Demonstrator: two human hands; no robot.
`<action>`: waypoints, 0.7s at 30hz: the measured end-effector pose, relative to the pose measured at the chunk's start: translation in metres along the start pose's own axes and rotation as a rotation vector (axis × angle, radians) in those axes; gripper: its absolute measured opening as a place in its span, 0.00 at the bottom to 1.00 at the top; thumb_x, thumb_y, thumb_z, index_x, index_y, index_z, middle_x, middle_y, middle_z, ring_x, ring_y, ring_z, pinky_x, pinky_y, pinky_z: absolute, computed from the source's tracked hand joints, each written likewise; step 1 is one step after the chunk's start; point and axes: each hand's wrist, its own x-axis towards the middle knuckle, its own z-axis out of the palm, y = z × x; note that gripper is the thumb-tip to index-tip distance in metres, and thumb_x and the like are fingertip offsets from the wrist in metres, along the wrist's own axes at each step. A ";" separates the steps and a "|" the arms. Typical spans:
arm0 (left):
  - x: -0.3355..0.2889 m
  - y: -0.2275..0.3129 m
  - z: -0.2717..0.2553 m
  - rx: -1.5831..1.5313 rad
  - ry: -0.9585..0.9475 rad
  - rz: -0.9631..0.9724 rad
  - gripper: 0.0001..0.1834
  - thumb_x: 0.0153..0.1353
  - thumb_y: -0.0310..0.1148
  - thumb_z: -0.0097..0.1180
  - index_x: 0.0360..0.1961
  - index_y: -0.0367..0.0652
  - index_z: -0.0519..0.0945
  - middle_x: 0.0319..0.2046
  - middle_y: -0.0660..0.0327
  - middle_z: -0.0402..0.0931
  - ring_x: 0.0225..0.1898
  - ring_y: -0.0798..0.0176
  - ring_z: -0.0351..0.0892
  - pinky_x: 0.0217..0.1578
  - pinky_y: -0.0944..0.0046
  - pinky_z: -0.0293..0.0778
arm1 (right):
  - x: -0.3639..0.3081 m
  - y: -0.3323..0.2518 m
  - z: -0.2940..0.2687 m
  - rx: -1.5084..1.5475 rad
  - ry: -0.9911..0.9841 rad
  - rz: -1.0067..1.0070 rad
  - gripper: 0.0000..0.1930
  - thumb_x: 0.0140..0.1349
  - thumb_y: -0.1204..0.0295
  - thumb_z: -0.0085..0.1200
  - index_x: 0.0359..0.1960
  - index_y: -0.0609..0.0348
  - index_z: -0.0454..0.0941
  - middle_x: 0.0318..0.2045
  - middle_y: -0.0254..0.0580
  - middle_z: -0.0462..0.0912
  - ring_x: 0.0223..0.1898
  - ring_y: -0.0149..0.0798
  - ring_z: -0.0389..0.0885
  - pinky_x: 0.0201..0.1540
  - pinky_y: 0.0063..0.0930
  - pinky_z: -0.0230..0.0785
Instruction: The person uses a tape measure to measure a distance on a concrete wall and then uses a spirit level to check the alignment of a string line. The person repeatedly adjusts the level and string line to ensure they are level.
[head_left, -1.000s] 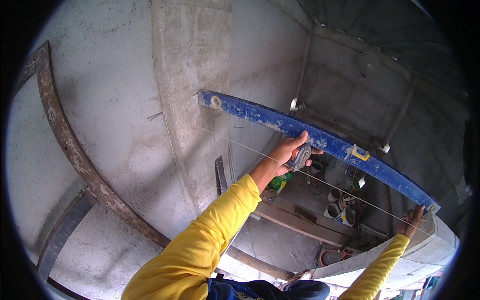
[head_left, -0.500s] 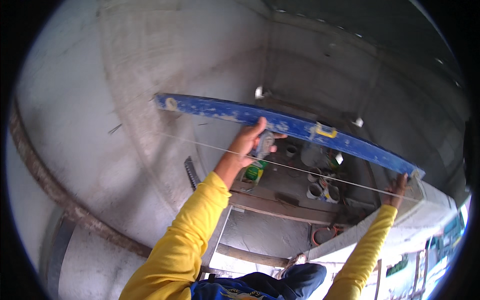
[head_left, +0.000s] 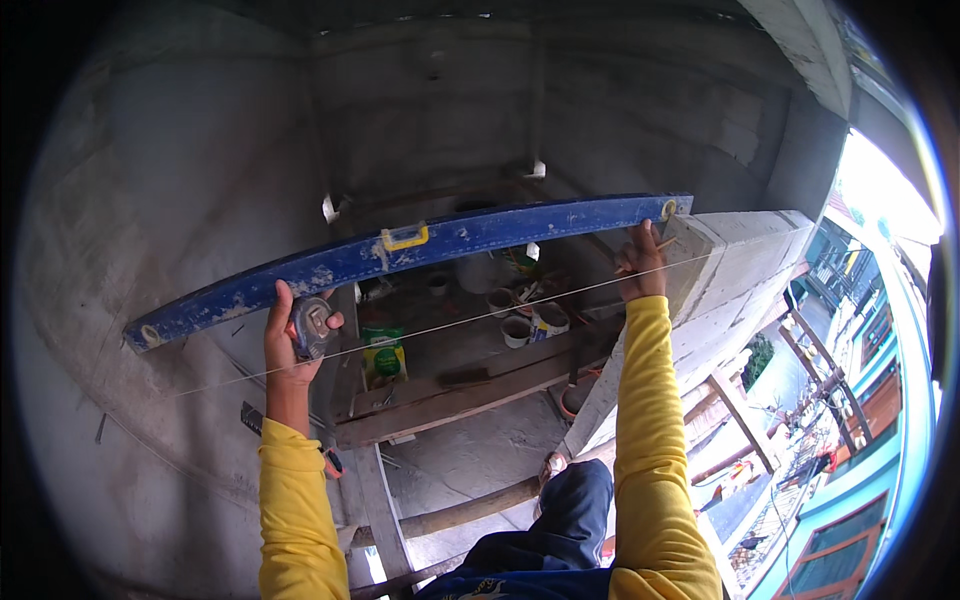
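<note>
A long blue spirit level [head_left: 480, 230] with a yellow-framed vial spans from the plastered wall on the left to the end of a block wall [head_left: 750, 255] on the right. My left hand [head_left: 284, 350] is closed round a dark tape measure [head_left: 313, 328], its thumb against the level's lower edge. At the level's right end, the fingers of my right hand [head_left: 643, 265] press up against its underside, beside the block wall. A thin pencil-like stick [head_left: 665, 243] pokes out from these fingers. A taut pale string [head_left: 460, 318] runs below the level, passing by both hands.
Below lie wooden planks [head_left: 470, 390], several buckets including a white one [head_left: 517, 332], and a green-yellow bag [head_left: 383, 355]. A hand saw [head_left: 251, 418] rests by the left wall. Scaffold poles [head_left: 745, 420] and a turquoise building [head_left: 850, 540] are outside at right.
My view has turned toward the right, so the level, string and both hands appear further left and more of the block wall shows. Both hands stay at the level.
</note>
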 end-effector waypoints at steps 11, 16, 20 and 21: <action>-0.001 0.002 0.001 0.021 -0.010 0.000 0.20 0.74 0.50 0.53 0.54 0.46 0.80 0.50 0.59 0.83 0.55 0.61 0.77 0.37 0.56 0.72 | 0.002 0.002 -0.005 -0.019 -0.068 0.009 0.11 0.73 0.59 0.58 0.47 0.49 0.76 0.39 0.23 0.79 0.22 0.22 0.68 0.21 0.16 0.53; 0.002 0.001 -0.006 -0.013 -0.049 0.001 0.20 0.74 0.50 0.52 0.53 0.45 0.80 0.50 0.58 0.84 0.54 0.60 0.78 0.37 0.55 0.72 | 0.005 0.003 -0.006 -0.034 -0.046 -0.007 0.12 0.71 0.57 0.60 0.48 0.47 0.78 0.40 0.26 0.81 0.17 0.19 0.57 0.21 0.16 0.53; 0.000 0.002 -0.004 -0.017 -0.062 0.005 0.21 0.75 0.49 0.52 0.52 0.43 0.81 0.49 0.57 0.84 0.52 0.57 0.79 0.37 0.55 0.71 | 0.004 0.005 -0.007 -0.066 0.021 0.017 0.12 0.71 0.57 0.60 0.49 0.47 0.78 0.39 0.26 0.81 0.18 0.19 0.59 0.20 0.16 0.54; 0.000 0.002 -0.007 -0.010 -0.069 0.007 0.21 0.75 0.49 0.52 0.52 0.43 0.81 0.49 0.57 0.84 0.52 0.57 0.79 0.37 0.55 0.71 | 0.005 0.004 -0.007 -0.064 0.021 0.016 0.12 0.71 0.57 0.61 0.49 0.47 0.79 0.38 0.25 0.81 0.18 0.19 0.60 0.20 0.15 0.54</action>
